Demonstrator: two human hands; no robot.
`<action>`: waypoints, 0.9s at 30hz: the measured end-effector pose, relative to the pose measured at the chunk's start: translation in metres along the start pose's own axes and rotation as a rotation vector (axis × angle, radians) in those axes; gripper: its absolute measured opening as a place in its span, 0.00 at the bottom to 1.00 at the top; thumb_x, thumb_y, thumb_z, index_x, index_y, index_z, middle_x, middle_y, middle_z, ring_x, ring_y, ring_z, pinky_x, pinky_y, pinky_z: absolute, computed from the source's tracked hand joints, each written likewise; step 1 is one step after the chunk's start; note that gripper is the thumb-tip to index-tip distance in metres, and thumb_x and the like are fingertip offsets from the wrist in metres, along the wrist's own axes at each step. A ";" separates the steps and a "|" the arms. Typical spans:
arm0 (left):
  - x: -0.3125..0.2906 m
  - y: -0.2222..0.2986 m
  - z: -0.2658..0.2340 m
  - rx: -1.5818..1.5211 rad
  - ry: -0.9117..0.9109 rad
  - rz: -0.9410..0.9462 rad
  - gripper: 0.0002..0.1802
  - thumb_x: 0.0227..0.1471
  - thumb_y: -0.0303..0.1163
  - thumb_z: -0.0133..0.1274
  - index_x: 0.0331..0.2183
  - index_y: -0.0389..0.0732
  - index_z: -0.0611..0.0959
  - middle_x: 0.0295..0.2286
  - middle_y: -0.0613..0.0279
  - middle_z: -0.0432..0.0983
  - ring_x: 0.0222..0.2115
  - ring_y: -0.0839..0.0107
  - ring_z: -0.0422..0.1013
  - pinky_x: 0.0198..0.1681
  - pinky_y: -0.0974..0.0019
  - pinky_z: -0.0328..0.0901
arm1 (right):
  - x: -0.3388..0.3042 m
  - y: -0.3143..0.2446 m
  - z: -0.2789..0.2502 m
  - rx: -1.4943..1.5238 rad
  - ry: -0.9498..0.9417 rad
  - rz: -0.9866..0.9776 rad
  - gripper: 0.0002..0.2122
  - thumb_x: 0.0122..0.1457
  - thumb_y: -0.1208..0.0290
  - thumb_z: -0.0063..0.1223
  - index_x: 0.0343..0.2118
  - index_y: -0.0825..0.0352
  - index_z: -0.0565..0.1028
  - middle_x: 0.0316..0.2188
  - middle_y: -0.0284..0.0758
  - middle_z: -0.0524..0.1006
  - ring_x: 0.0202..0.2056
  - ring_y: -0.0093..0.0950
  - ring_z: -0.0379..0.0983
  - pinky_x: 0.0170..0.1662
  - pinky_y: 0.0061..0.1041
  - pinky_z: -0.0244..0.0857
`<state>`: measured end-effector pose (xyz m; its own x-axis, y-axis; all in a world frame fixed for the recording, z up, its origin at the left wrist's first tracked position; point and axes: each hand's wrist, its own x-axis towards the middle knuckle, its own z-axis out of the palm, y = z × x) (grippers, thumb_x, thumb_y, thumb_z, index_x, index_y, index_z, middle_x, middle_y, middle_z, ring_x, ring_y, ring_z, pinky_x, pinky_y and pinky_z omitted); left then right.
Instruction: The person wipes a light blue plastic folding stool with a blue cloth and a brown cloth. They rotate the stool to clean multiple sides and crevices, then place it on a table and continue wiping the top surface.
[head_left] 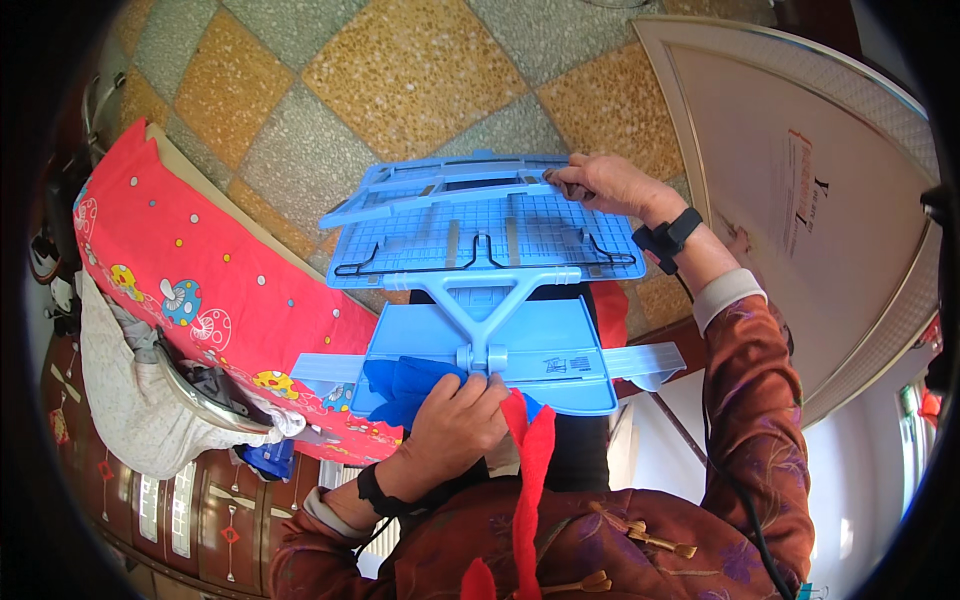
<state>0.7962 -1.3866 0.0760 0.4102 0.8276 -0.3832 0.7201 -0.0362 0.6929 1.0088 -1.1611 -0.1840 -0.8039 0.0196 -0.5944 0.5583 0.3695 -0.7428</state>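
A light-blue plastic folding stand [545,340] rests across my lap. Its gridded upper panel [400,240] carries a bent black wire holder [480,250], and a Y-shaped arm joins it to the lower plate. A slotted flap [430,188] is raised over the far part of the panel. My right hand [605,185] pinches the flap's right end; something small and brown shows at the fingertips. My left hand [455,420] is closed on a dark-blue cloth [405,385], against the lower plate beside the arm's hinge.
A red mushroom-print cloth [240,290] covers a surface at the left, with a pale cloth [125,400] draped nearby. A large framed board [770,190] leans at the right. Red strips [530,460] hang at my chest. Beyond lies a checkered tile floor [410,70].
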 end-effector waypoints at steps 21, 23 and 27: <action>0.002 0.003 0.009 -0.049 -0.142 -0.026 0.06 0.48 0.31 0.53 0.31 0.44 0.79 0.33 0.64 0.74 0.32 0.70 0.68 0.33 0.65 0.58 | -0.021 0.005 0.024 0.181 0.123 -0.088 0.13 0.47 0.73 0.65 0.38 0.58 0.78 0.31 0.36 0.73 0.35 0.40 0.75 0.38 0.38 0.70; 0.000 0.002 0.009 -0.040 -0.080 -0.042 0.06 0.47 0.31 0.53 0.31 0.44 0.79 0.33 0.64 0.74 0.32 0.69 0.67 0.33 0.64 0.58 | -0.021 0.005 0.028 0.232 0.097 -0.020 0.15 0.46 0.73 0.67 0.39 0.59 0.78 0.31 0.36 0.73 0.36 0.40 0.74 0.39 0.38 0.70; 0.004 -0.003 0.003 -0.019 -0.029 -0.064 0.06 0.47 0.31 0.53 0.31 0.44 0.78 0.33 0.64 0.74 0.32 0.69 0.67 0.32 0.64 0.58 | -0.023 -0.003 0.035 0.367 0.051 0.043 0.16 0.45 0.71 0.70 0.37 0.61 0.76 0.32 0.36 0.73 0.37 0.40 0.73 0.42 0.38 0.68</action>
<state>0.7970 -1.3853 0.0703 0.3796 0.8114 -0.4444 0.7347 0.0275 0.6778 1.0325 -1.1955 -0.1791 -0.7820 0.0772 -0.6185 0.6210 0.0101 -0.7838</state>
